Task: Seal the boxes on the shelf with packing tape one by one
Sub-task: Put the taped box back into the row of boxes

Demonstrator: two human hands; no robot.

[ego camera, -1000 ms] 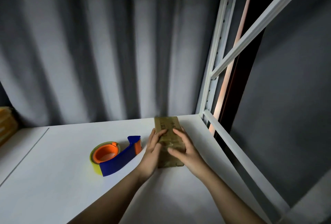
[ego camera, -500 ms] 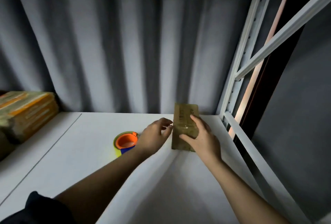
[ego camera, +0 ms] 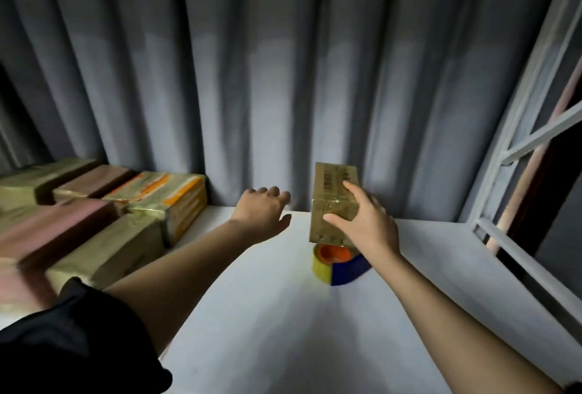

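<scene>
The right hand [ego camera: 362, 223] grips a small box [ego camera: 333, 201], thumb on its near face and fingers curled over the right side. The box is brown cardboard with faint print on top and a glossy band of clear tape across the middle; it stands tall toward the shelf's [ego camera: 283, 315] back edge, and its lower end seems to be lifted above the tape dispenser [ego camera: 338, 264], though the overlap makes that hard to judge. The box and wrist hide part of the dispenser, leaving an orange core, a yellow roll and a blue body in sight. The left hand [ego camera: 263, 212] reaches out level and palm down over the back of the shelf, fingers relaxed and slightly spread, holding nothing. Its forearm runs back to a dark sleeve [ego camera: 72, 340] at the near left corner. More boxes [ego camera: 104, 220], brown and reddish, some with orange stripes, are stacked at the shelf's left edge; they are blurred and cut off there. A grey curtain [ego camera: 252, 78] hangs behind.
</scene>
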